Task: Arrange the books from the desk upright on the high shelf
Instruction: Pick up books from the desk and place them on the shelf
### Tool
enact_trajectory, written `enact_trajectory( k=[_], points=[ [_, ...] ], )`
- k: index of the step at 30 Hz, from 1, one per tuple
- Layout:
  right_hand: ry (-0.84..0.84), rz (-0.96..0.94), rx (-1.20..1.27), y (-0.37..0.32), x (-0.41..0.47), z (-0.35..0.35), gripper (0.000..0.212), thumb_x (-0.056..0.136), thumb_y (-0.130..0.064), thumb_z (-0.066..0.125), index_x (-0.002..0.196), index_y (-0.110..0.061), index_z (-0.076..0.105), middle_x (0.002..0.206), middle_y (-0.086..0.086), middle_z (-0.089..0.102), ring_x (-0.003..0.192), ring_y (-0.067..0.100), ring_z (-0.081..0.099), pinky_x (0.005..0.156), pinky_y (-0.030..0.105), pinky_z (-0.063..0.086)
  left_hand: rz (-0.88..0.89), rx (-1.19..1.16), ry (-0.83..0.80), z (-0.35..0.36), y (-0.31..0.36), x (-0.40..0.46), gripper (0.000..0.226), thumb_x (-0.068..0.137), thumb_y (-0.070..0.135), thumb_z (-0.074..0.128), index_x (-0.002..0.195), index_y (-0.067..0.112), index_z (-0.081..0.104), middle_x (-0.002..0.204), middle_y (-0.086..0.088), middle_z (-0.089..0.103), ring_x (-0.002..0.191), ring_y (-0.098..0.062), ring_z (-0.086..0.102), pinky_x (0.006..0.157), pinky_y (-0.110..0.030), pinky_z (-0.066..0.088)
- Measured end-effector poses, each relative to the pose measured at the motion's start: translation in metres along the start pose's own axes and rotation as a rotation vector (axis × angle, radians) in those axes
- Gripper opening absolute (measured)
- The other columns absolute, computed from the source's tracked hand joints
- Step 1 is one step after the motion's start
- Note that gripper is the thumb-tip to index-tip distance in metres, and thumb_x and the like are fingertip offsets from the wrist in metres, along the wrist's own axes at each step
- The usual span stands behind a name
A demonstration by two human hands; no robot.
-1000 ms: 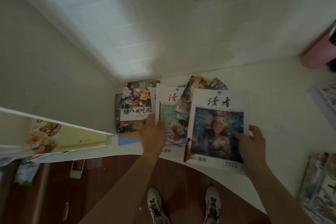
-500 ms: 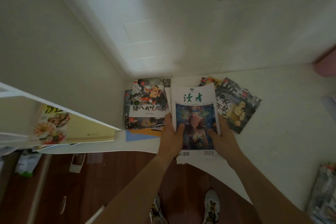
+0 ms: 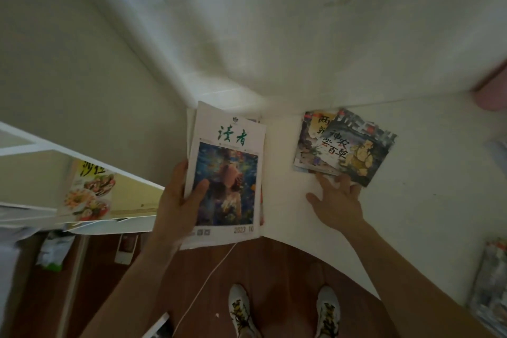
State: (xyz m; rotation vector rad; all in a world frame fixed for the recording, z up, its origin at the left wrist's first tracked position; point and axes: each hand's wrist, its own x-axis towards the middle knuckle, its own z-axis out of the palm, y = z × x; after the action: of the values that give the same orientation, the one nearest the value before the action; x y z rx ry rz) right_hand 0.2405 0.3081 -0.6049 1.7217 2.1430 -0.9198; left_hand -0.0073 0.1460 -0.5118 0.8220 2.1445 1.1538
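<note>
At far left a white shelf (image 3: 82,151) holds a food-cover book (image 3: 90,189) standing upright. Next, the left hand (image 3: 178,200) grips a stack of magazines (image 3: 227,173) by its left edge, thumb across the cover, fingers behind. The stack is lifted, its lower end past the edge of the white desk (image 3: 411,200); its long axis runs near to far, title end pointing away toward the wall, cover facing up. Half a second ago both hands held this stack; now the left holds it alone. To the right, the right hand (image 3: 337,200) lies flat with fingers spread wide, fingertips touching the near edge of a small pile of picture books (image 3: 348,145). That pile lies flat on the desk, fanned, its top cover turned askew. Blurred magazines (image 3: 491,296) sit at the far right edge. Below, two shoes (image 3: 241,310) stand on the wooden floor.
</note>
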Motion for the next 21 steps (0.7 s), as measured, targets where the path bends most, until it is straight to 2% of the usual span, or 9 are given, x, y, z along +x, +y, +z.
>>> enact_trajectory(
  k=[3, 5, 6, 9, 11, 12, 14, 17, 21],
  points=[
    [0.005, 0.033, 0.559, -0.023, -0.012, -0.008, 0.079, 0.088, -0.071, 0.058, 0.150, -0.024, 0.046, 0.152, 0.007, 0.046, 0.138, 0.029, 0.045, 0.115, 0.046, 0.035, -0.027, -0.198, -0.074, -0.011, 0.017, -0.008, 0.038, 0.100, 0.009, 0.062, 0.135, 0.020, 0.056, 0.116, -0.002, 0.074, 0.105, -0.022, 0.074, 0.082, -0.046, 0.064],
    [-0.155, 0.030, 1.102, -0.040, -0.030, -0.022, 0.086, 0.073, -0.068, 0.077, 0.142, -0.023, 0.054, 0.130, 0.001, 0.067, 0.113, 0.022, 0.067, 0.097, 0.040, 0.052, -0.053, -0.311, -0.154, -0.002, 0.024, -0.012, 0.041, 0.098, 0.006, 0.062, 0.137, 0.019, 0.055, 0.124, -0.008, 0.072, 0.114, -0.033, 0.070, 0.091, -0.056, 0.059],
    [-0.199, -0.008, 1.230, -0.043, -0.039, -0.031, 0.082, 0.069, -0.058, 0.083, 0.138, -0.022, 0.057, 0.118, 0.000, 0.073, 0.101, 0.021, 0.072, 0.086, 0.037, 0.057, -0.069, -0.362, -0.201, 0.007, 0.028, -0.014, 0.045, 0.098, 0.004, 0.061, 0.140, 0.019, 0.054, 0.127, -0.010, 0.071, 0.117, -0.035, 0.069, 0.093, -0.057, 0.058],
    [-0.031, -0.183, 1.261, -0.029, -0.058, -0.058, 0.052, 0.074, -0.027, 0.082, 0.123, -0.020, 0.066, 0.104, -0.004, 0.078, 0.094, 0.020, 0.075, 0.076, 0.036, 0.060, -0.051, -0.384, -0.333, 0.039, 0.038, -0.015, 0.057, 0.100, 0.002, 0.059, 0.147, 0.032, 0.045, 0.124, -0.005, 0.073, 0.110, -0.027, 0.072, 0.086, -0.044, 0.062],
    [0.133, -0.291, 1.206, -0.009, -0.064, -0.074, 0.041, 0.083, -0.010, 0.078, 0.120, -0.021, 0.067, 0.107, -0.008, 0.078, 0.097, 0.014, 0.075, 0.079, 0.031, 0.062, -0.032, -0.375, -0.381, 0.063, 0.046, -0.016, 0.059, 0.101, -0.001, 0.056, 0.143, 0.037, 0.041, 0.109, 0.001, 0.076, 0.083, -0.010, 0.074, 0.066, -0.024, 0.060],
    [0.175, -0.335, 1.185, 0.001, -0.067, -0.080, 0.039, 0.085, -0.005, 0.075, 0.118, -0.021, 0.067, 0.106, -0.009, 0.078, 0.097, 0.011, 0.074, 0.079, 0.028, 0.061, -0.028, -0.377, -0.393, 0.075, 0.050, -0.016, 0.056, 0.101, -0.004, 0.054, 0.144, 0.030, 0.041, 0.105, 0.001, 0.073, 0.074, -0.003, 0.070, 0.061, -0.017, 0.055],
    [0.212, -0.367, 1.181, 0.016, -0.069, -0.086, 0.036, 0.085, 0.003, 0.073, 0.113, -0.019, 0.069, 0.102, -0.009, 0.078, 0.095, 0.010, 0.074, 0.078, 0.023, 0.059, -0.034, -0.370, -0.422, 0.097, 0.055, -0.015, 0.049, 0.101, -0.005, 0.055, 0.146, 0.009, 0.043, 0.110, -0.003, 0.068, 0.084, -0.003, 0.069, 0.071, -0.018, 0.055],
    [0.227, -0.328, 1.206, 0.034, -0.066, -0.082, 0.037, 0.085, 0.008, 0.070, 0.117, -0.010, 0.069, 0.101, -0.007, 0.079, 0.094, 0.012, 0.074, 0.075, 0.020, 0.058, -0.085, -0.416, -0.450, 0.119, 0.056, -0.014, 0.050, 0.094, 0.004, 0.067, 0.142, 0.009, 0.053, 0.126, -0.009, 0.069, 0.116, -0.020, 0.066, 0.096, -0.032, 0.056],
    [0.202, -0.262, 1.268, 0.051, -0.062, -0.075, 0.042, 0.086, 0.016, 0.063, 0.124, -0.002, 0.063, 0.096, -0.011, 0.079, 0.092, 0.007, 0.074, 0.072, 0.017, 0.057, -0.120, -0.434, -0.433, 0.133, 0.056, -0.019, 0.047, 0.090, -0.018, 0.061, 0.129, 0.009, 0.060, 0.102, 0.001, 0.075, 0.089, -0.005, 0.073, 0.072, -0.023, 0.058]
  ],
)
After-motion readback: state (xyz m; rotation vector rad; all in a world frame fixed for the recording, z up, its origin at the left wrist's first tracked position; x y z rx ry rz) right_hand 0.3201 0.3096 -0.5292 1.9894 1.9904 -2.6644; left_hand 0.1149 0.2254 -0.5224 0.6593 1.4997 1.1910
